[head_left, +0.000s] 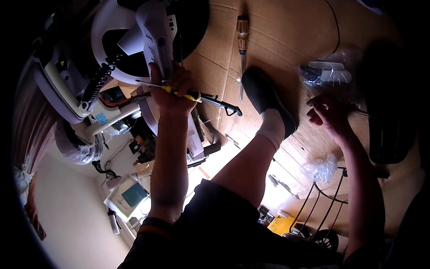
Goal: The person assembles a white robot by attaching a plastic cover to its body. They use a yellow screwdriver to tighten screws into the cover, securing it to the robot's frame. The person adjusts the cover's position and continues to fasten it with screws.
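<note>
My left hand (174, 94) is closed around a yellow-and-black screwdriver (192, 95), its thin shaft pointing left. It is up against a grey-lilac frame part (154, 38) joined to a pale wheel-like ring (101, 33). From beside that hand a black rod (219, 103) with a hooked end sticks out to the right; whether the hand grips it too is hidden. My right hand (329, 115) hovers over the cardboard with fingers curled and the fingertips close together. Anything between them is too small to make out. Close above it lies a clear plastic bag (329, 74) with grey parts inside.
A brown-handled screwdriver (242, 36) lies on the cardboard (277, 27) beside my shoe (264, 92). Crumpled clear plastic (320, 169) and a black wire rack (309, 204) are by my right forearm. A coiled black cable (96, 78) hangs at the left.
</note>
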`<state>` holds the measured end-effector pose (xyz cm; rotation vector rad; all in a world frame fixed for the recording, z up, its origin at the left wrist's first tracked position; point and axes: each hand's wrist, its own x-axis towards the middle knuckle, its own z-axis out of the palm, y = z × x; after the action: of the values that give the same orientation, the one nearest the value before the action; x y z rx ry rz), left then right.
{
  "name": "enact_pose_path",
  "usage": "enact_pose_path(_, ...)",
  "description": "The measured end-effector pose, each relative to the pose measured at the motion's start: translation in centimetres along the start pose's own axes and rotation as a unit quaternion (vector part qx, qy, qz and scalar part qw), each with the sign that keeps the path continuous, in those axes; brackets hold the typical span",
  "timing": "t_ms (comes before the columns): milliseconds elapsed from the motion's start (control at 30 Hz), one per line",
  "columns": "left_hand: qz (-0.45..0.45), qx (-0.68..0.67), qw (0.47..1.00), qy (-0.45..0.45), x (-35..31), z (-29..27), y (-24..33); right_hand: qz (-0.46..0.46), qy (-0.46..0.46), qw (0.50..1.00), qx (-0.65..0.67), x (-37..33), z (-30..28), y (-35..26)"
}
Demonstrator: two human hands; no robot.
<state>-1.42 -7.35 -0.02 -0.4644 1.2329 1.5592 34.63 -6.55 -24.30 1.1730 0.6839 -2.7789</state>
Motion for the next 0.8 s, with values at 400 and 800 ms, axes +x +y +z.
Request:
enact_pose_path(400, -0.007, 0.01, 0.999, -0.031, -0.53, -0.84, -0.24, -0.005, 0.01, 1.0, 0.001, -0.03, 0.18, 0.13)
enact_pose_path(800, -0.002, 0.02, 1.0, -0.011, -0.26, -0.22, 0.22, -0.002, 0.022, 1.0, -0.01, 0.03, 0.48, -0.12)
